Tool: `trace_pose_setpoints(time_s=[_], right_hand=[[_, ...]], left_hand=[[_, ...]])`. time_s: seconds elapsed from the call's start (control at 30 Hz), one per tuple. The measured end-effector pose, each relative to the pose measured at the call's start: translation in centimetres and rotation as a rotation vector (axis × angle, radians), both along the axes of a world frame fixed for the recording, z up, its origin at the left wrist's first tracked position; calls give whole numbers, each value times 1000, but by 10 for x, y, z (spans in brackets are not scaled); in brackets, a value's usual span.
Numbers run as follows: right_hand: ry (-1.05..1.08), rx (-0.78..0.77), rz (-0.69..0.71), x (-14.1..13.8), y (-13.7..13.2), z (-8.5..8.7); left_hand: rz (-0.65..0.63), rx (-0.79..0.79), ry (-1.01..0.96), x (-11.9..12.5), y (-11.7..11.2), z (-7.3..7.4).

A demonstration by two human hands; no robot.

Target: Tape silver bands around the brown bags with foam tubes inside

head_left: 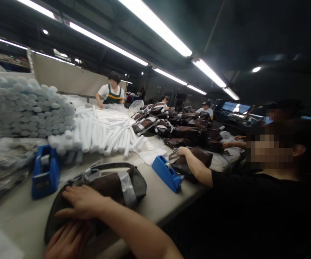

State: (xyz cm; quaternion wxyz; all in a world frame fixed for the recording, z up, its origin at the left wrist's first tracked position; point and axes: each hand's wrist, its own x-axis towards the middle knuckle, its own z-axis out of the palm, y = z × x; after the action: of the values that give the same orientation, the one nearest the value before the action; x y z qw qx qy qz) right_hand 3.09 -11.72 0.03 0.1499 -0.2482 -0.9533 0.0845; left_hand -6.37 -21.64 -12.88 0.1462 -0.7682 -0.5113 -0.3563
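A dark brown bag (117, 185) with grey straps lies on the pale table (159, 201) right in front of me. My right hand (81, 202) rests flat on its top, fingers stretched out toward the left. Lower down, my left hand (67, 241) presses flat on the near end of the same bag, fingers spread. Neither hand grips anything. A blue tape dispenser (45, 173) stands just left of the bag.
A second blue tape dispenser (167, 173) sits to the right, by a co-worker in black whose hand (182, 151) lies on another brown bag (198, 158). White foam tubes (104, 133) and stacked white rolls (28, 108) fill the left. Several brown bags (177, 126) are piled farther back, with more people behind.
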Motion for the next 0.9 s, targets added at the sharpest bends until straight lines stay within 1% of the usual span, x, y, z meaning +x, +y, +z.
trace_pose_setpoints(time_s=[0.03,0.07,0.1,0.13,0.17,0.23,0.3,0.4,0.5,0.6,0.67,0.7,0.83,0.9], right_hand=[[91,-59,-14,7,-4,10],[278,-104,-106,15,-8,21],[422,-161,-151,26,-12,30],[501,-196,-191,37,-15,37],[543,-232,-203,50,-18,42],[668,-291,-248,74,-29,43],[754,-337,-293,94,-49,33],[799,-392,-366,112,-87,5],[842,-483,-491,117,-117,-28],[849,-656,-580,117,-132,-53],[803,-736,-582,117,-136,-61],[782,-750,-577,116,-137,-63],[757,-752,-560,115,-136,-64],[759,-815,-561,111,-135,-67]], left_hand=[[16,11,-2,4,-11,12],[24,-3,-2,8,-19,25],[32,-10,-10,13,-25,38],[39,-40,-2,17,-27,48],[49,-67,3,20,-28,56],[70,-127,4,23,-27,65],[78,-169,-12,22,-27,68],[46,-224,-34,19,-32,72],[-13,-292,-7,13,-35,77],[-53,-353,42,5,-32,80],[-75,-384,57,-1,-28,79],[-87,-393,58,-3,-27,79],[-125,-415,49,-8,-24,81],[-130,-429,34,-8,-26,84]])
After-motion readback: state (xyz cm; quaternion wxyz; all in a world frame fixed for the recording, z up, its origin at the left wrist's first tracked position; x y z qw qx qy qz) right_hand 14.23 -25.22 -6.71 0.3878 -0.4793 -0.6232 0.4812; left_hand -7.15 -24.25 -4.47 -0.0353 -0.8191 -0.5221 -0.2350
